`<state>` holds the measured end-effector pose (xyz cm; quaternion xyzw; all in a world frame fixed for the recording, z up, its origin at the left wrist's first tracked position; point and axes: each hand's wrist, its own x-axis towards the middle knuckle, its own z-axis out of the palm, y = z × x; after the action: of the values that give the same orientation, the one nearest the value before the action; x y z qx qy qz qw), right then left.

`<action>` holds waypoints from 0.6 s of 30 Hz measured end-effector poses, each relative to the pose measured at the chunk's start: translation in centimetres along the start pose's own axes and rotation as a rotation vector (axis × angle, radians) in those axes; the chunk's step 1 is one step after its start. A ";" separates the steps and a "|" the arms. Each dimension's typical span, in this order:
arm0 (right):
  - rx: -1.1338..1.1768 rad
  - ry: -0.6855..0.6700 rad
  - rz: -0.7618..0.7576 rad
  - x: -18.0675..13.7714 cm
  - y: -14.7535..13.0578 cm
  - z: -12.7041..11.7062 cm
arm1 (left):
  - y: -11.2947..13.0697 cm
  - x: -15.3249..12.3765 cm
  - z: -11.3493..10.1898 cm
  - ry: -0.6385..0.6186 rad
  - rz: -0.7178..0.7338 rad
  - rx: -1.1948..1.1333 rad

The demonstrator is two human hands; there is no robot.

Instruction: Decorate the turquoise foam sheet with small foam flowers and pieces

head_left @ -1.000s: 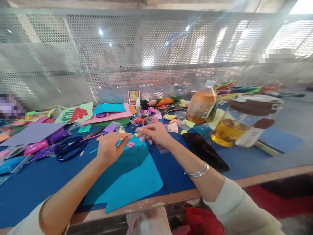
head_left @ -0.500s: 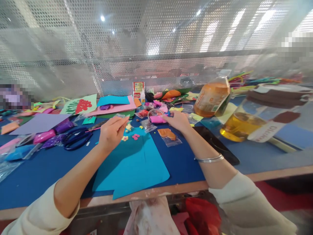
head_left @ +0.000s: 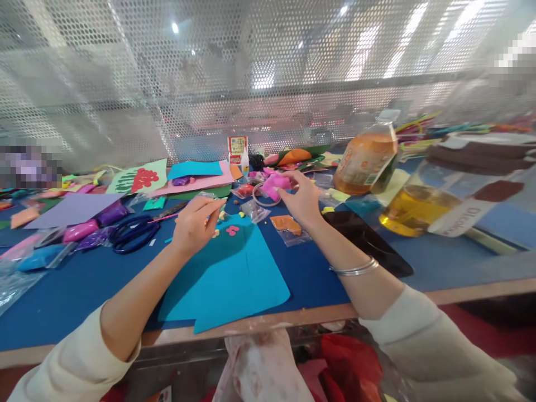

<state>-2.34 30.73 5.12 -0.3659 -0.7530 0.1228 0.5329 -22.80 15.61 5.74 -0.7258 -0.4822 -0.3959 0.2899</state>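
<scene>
My left hand (head_left: 196, 226) hovers over the upper left of a blue paper sheet (head_left: 234, 273), its thumb and fingertips pinched together. Whatever sits in that pinch is too small to make out. My right hand (head_left: 302, 198) grips a bright pink lump of modelling clay (head_left: 274, 184) above a clear round ring-shaped item (head_left: 257, 195). A small pink clay flower (head_left: 232, 230) lies on the blue sheet, and a pale yellow one is partly covered by my left fingers. Orange clay on a clear bag (head_left: 287, 224) is below my right hand.
Dark blue-handled scissors (head_left: 133, 233) and bagged clay (head_left: 81, 230) lie at left. A black phone-like slab (head_left: 368, 240), an orange drink bottle (head_left: 366, 156) and a jug of yellow liquid (head_left: 419, 206) stand or lie at right. A perforated metal screen (head_left: 209, 72) rises behind.
My right hand has closed on the pink clay and lifted it slightly off the clutter. The left hand stays pinched in nearly the same spot, now covering more of the yellow flower.
</scene>
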 end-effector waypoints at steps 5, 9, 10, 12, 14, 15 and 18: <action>0.141 -0.138 -0.138 -1.0 -1.0 0.9 | 0.9 0.3 -0.4 0.082 -0.008 -0.104; 0.290 -0.410 -0.219 -2.0 -1.7 1.6 | 1.3 0.0 0.1 -0.001 0.011 -0.164; 0.312 -0.478 -0.222 -2.2 -1.8 1.6 | 1.3 -0.1 0.4 -0.031 0.014 -0.168; 0.328 -0.536 -0.207 -2.4 -2.2 1.5 | 1.1 -0.3 0.8 -0.079 0.016 -0.171; 0.309 -0.519 -0.212 -2.6 -2.6 1.4 | 1.0 -0.5 1.0 -0.110 0.018 -0.177; 0.296 -0.508 -0.229 -2.7 -2.8 1.3 | 1.0 -0.5 1.1 -0.114 0.021 -0.181; 0.258 -0.501 -0.333 -2.9 -3.4 1.2 | 1.2 -0.4 0.9 -0.104 0.002 -0.185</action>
<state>-4.33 26.60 4.51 -0.1257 -0.8885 0.2146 0.3856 -21.48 15.66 4.91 -0.7694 -0.4572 -0.4004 0.1967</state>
